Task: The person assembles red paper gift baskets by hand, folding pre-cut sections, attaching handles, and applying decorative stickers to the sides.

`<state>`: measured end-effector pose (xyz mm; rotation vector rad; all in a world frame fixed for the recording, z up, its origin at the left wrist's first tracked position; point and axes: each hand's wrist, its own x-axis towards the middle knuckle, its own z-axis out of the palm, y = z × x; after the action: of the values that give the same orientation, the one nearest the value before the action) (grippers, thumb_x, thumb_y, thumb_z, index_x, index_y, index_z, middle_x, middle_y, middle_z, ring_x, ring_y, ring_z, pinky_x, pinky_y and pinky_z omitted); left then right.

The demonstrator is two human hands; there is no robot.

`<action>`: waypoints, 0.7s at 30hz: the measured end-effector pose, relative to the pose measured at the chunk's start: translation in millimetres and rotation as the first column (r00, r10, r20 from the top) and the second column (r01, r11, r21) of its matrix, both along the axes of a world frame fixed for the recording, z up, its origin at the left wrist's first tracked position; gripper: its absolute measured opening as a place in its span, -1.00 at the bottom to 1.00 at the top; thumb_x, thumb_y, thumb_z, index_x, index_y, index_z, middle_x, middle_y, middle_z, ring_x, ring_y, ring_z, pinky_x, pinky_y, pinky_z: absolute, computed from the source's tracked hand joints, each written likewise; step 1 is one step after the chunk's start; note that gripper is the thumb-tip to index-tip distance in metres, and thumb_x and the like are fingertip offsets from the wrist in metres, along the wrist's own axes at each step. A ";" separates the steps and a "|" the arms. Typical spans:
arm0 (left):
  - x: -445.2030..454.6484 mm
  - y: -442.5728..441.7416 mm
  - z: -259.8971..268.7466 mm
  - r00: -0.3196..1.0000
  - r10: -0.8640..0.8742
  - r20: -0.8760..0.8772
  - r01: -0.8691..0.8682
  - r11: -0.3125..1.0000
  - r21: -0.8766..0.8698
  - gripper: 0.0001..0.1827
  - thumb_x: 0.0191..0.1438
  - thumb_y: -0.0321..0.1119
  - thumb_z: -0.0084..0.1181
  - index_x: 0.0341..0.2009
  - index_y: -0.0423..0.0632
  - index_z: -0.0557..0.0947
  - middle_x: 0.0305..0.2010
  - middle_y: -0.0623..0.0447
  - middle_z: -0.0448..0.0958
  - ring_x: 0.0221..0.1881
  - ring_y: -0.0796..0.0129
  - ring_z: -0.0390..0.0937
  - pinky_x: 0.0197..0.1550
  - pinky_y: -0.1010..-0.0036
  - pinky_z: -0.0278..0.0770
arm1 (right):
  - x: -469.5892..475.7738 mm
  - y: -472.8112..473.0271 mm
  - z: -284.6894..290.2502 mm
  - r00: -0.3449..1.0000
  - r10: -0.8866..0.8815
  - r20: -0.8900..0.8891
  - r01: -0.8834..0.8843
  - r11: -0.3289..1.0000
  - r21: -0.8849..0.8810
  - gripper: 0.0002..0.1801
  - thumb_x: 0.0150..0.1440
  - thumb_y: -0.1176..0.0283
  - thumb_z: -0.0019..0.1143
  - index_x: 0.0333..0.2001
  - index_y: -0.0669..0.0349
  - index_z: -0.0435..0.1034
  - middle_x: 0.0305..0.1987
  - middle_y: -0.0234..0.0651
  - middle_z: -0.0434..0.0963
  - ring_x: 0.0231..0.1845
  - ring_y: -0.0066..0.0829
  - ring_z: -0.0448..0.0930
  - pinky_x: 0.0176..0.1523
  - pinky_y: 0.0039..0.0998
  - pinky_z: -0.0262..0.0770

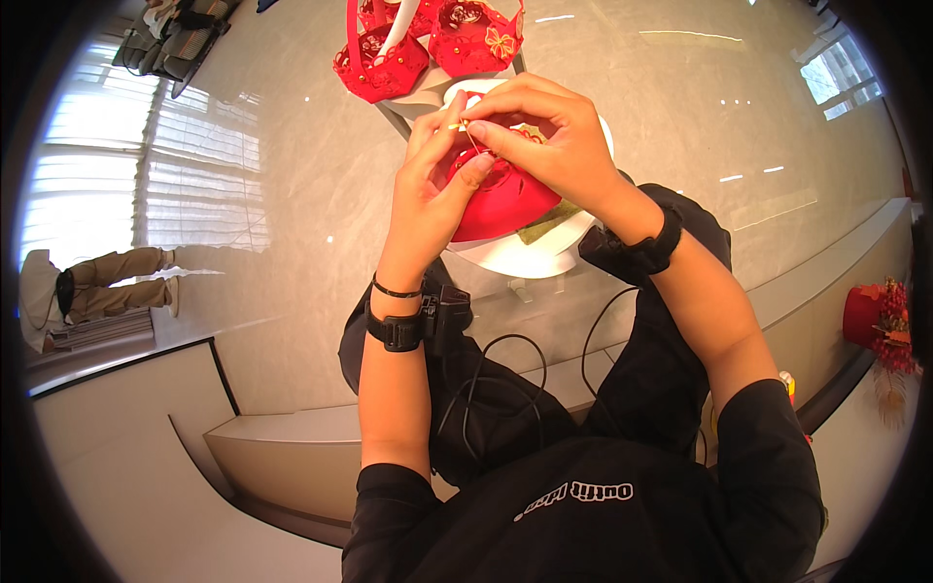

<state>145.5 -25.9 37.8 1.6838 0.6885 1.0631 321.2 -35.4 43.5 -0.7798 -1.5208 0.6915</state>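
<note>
My left hand (435, 171) and my right hand (557, 135) meet above a red, cut-out felt-like piece (508, 208). A thin gold-coloured strand (472, 138) runs between them. The right thumb and index finger pinch its upper part, and the left thumb presses near its lower end. Beside the left fingers shows a small yellow bit (456, 125), too small to name. The red piece rests over a round white tabletop (528, 262), with a green cloth-like sheet (550, 224) partly under it. My fingers hide part of the red piece.
Beyond my hands, red handled baskets (385, 69) stand on a white surface, one with a butterfly ornament (500, 42). A black cable (543, 357) loops over my lap. Another person (109, 288) is at the left. Red flowers (893, 328) stand at the right.
</note>
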 end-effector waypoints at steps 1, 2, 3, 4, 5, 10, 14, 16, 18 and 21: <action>0.0 0.1 0.0 1.000 0.004 -0.006 -0.004 1.000 0.019 -0.36 0.14 -0.50 0.16 0.32 -0.21 0.30 0.11 0.02 0.32 0.16 0.33 0.37 0.21 0.41 0.37 | 0.0 0.2 -0.3 1.000 -0.002 0.002 0.002 1.000 0.004 -0.80 0.03 0.63 0.24 -0.20 0.29 0.56 -0.22 -0.27 0.58 -0.22 -0.54 0.60 -0.13 -0.55 0.53; 0.0 0.2 0.0 1.000 0.008 -0.013 -0.007 0.999 0.038 -0.36 0.15 -0.50 0.16 0.32 -0.21 0.30 0.11 0.02 0.32 0.16 0.32 0.38 0.20 0.41 0.38 | 0.1 0.4 0.0 0.999 -0.023 0.026 0.022 1.000 0.019 -0.81 0.03 0.63 0.24 -0.21 0.30 0.56 -0.23 -0.27 0.58 -0.22 -0.53 0.60 -0.13 -0.55 0.53; -0.2 0.0 -0.2 1.000 0.010 -0.019 -0.009 0.998 0.057 -0.36 0.15 -0.50 0.15 0.32 -0.20 0.29 0.11 0.02 0.32 0.15 0.32 0.39 0.20 0.41 0.39 | 0.1 0.2 0.3 0.998 -0.044 0.049 0.042 0.999 0.034 -0.81 0.02 0.63 0.24 -0.22 0.31 0.55 -0.24 -0.27 0.58 -0.22 -0.53 0.60 -0.12 -0.54 0.53; -0.3 -0.5 0.1 1.000 0.008 -0.017 -0.007 0.999 0.049 -0.36 0.15 -0.51 0.15 0.32 -0.20 0.29 0.11 0.01 0.32 0.15 0.31 0.40 0.19 0.41 0.40 | 0.1 -0.1 0.5 0.995 -0.066 0.072 0.062 0.997 0.050 -0.82 0.02 0.63 0.24 -0.23 0.32 0.55 -0.25 -0.27 0.58 -0.23 -0.53 0.60 -0.12 -0.54 0.53; -0.3 -1.1 0.8 1.000 0.006 -0.015 -0.005 0.999 0.042 -0.36 0.15 -0.51 0.14 0.32 -0.20 0.29 0.11 0.01 0.32 0.14 0.30 0.41 0.18 0.40 0.42 | 0.1 -0.5 0.6 0.996 -0.063 0.066 0.061 0.998 0.029 -0.83 0.02 0.62 0.25 -0.24 0.32 0.55 -0.25 -0.27 0.58 -0.23 -0.52 0.60 -0.12 -0.53 0.53; 2.9 -3.6 3.8 0.992 -0.027 0.124 0.037 0.996 -0.077 -0.44 0.17 -0.53 0.11 0.27 -0.21 0.33 0.11 0.00 0.32 0.12 0.26 0.45 0.16 0.39 0.47 | 0.6 -2.5 6.0 0.998 -0.053 0.024 0.054 0.997 -0.060 -0.86 0.01 0.61 0.25 -0.28 0.34 0.55 -0.26 -0.28 0.58 -0.24 -0.52 0.59 -0.11 -0.53 0.51; 1.4 -4.3 4.6 0.994 -0.017 0.108 0.029 0.993 -0.113 -0.49 0.19 -0.46 0.12 0.24 -0.19 0.36 0.11 0.00 0.40 0.09 0.33 0.44 0.14 0.41 0.43 | 2.7 -2.2 7.3 0.995 -0.084 0.053 0.087 0.994 -0.061 -0.87 0.01 0.61 0.24 -0.30 0.36 0.54 -0.27 -0.28 0.59 -0.25 -0.52 0.59 -0.12 -0.54 0.51; 0.6 -4.5 3.5 0.996 -0.007 0.089 0.016 0.995 -0.099 -0.49 0.20 -0.42 0.12 0.23 -0.17 0.37 0.11 0.00 0.44 0.07 0.36 0.44 0.12 0.42 0.42 | 3.0 -2.6 7.5 0.993 -0.096 0.066 0.099 0.994 -0.050 -0.87 0.01 0.61 0.24 -0.30 0.37 0.53 -0.28 -0.28 0.59 -0.26 -0.52 0.58 -0.12 -0.53 0.51; 0.3 -4.5 2.5 0.997 0.000 0.083 0.007 0.996 -0.086 -0.51 0.20 -0.42 0.12 0.22 -0.18 0.37 0.11 0.00 0.44 0.06 0.37 0.44 0.12 0.42 0.42 | 3.7 -0.7 4.8 0.995 -0.080 0.062 0.084 0.995 -0.059 -0.86 0.02 0.61 0.23 -0.28 0.36 0.54 -0.27 -0.27 0.59 -0.24 -0.52 0.60 -0.10 -0.54 0.52; 0.9 -3.9 0.7 0.997 0.030 0.072 -0.027 0.999 -0.046 -0.52 0.20 -0.45 0.11 0.21 -0.18 0.38 0.11 0.00 0.44 0.05 0.36 0.44 0.12 0.42 0.42 | 1.9 0.4 0.3 1.000 -0.028 -0.008 0.027 0.992 -0.123 -0.84 0.05 0.61 0.22 -0.23 0.35 0.56 -0.24 -0.26 0.60 -0.19 -0.52 0.61 -0.07 -0.54 0.54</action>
<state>146.5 -29.8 38.5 1.5927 0.6864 1.1158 323.1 -35.0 43.8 -0.8867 -1.4664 0.7730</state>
